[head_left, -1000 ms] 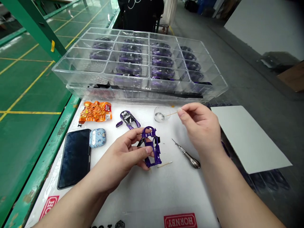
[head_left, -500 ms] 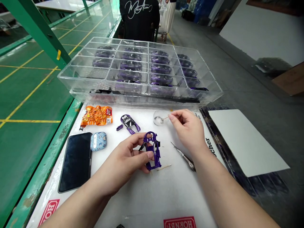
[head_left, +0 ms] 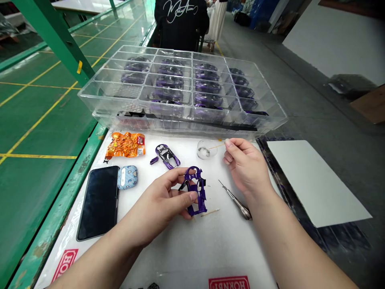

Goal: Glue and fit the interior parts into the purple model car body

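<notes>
Pinched between the fingers and thumb of my left hand (head_left: 170,198) is a purple toy car body shell (head_left: 197,192), held upright above the white table. My right hand (head_left: 248,166) is closed on the end of a thin wooden stick (head_left: 218,145). The stick's far end reaches into a small clear round dish (head_left: 207,150) holding a greyish substance. Another purple car body (head_left: 167,156) lies on the table behind my left hand, with a small purple piece (head_left: 154,160) beside it. A cotton swab (head_left: 210,212) rests below the held shell. Metal tweezers (head_left: 236,200) lie by my right wrist.
A clear compartment tray (head_left: 183,116) of purple car bodies spans the back. At left are an orange snack packet (head_left: 125,145), a blue patterned case (head_left: 128,177) and a dark phone (head_left: 98,202). A pale board (head_left: 315,180) lies at right. Beyond the tray sits a person in black (head_left: 182,26).
My right hand has drawn slightly right, and more of the stick shows between it and the dish. My left hand still holds the shell. The whole view has shifted a little.
</notes>
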The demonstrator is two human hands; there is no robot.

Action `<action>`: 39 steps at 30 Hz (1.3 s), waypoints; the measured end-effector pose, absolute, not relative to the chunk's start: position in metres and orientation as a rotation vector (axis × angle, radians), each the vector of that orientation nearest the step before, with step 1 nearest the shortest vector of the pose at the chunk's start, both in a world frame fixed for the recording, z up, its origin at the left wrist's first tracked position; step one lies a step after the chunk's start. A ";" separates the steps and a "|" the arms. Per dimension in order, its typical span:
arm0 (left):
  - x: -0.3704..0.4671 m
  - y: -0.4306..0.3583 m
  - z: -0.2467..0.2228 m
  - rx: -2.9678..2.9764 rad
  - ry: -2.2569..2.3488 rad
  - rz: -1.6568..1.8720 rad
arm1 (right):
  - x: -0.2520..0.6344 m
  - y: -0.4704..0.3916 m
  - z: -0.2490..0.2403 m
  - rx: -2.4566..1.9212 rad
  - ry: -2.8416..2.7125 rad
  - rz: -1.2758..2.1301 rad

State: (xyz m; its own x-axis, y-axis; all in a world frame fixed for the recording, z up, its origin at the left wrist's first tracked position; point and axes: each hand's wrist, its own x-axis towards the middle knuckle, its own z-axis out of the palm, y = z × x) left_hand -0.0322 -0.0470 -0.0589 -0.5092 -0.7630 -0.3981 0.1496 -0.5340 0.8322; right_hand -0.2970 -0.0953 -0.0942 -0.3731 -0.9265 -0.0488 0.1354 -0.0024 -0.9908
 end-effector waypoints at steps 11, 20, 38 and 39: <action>-0.033 -0.046 -0.058 1.063 -0.996 -2.082 | -0.300 -0.097 -0.090 -0.690 1.315 -1.488; -0.032 -0.046 -0.058 1.091 -1.017 -2.078 | -0.303 -0.097 -0.085 -0.571 1.234 -1.433; -0.038 -0.040 -0.054 0.966 -0.789 -2.268 | -0.287 -0.069 -0.053 -0.683 1.124 -1.342; -0.038 -0.040 -0.054 0.963 -0.781 -2.273 | -0.284 -0.067 -0.052 -0.684 1.111 -1.321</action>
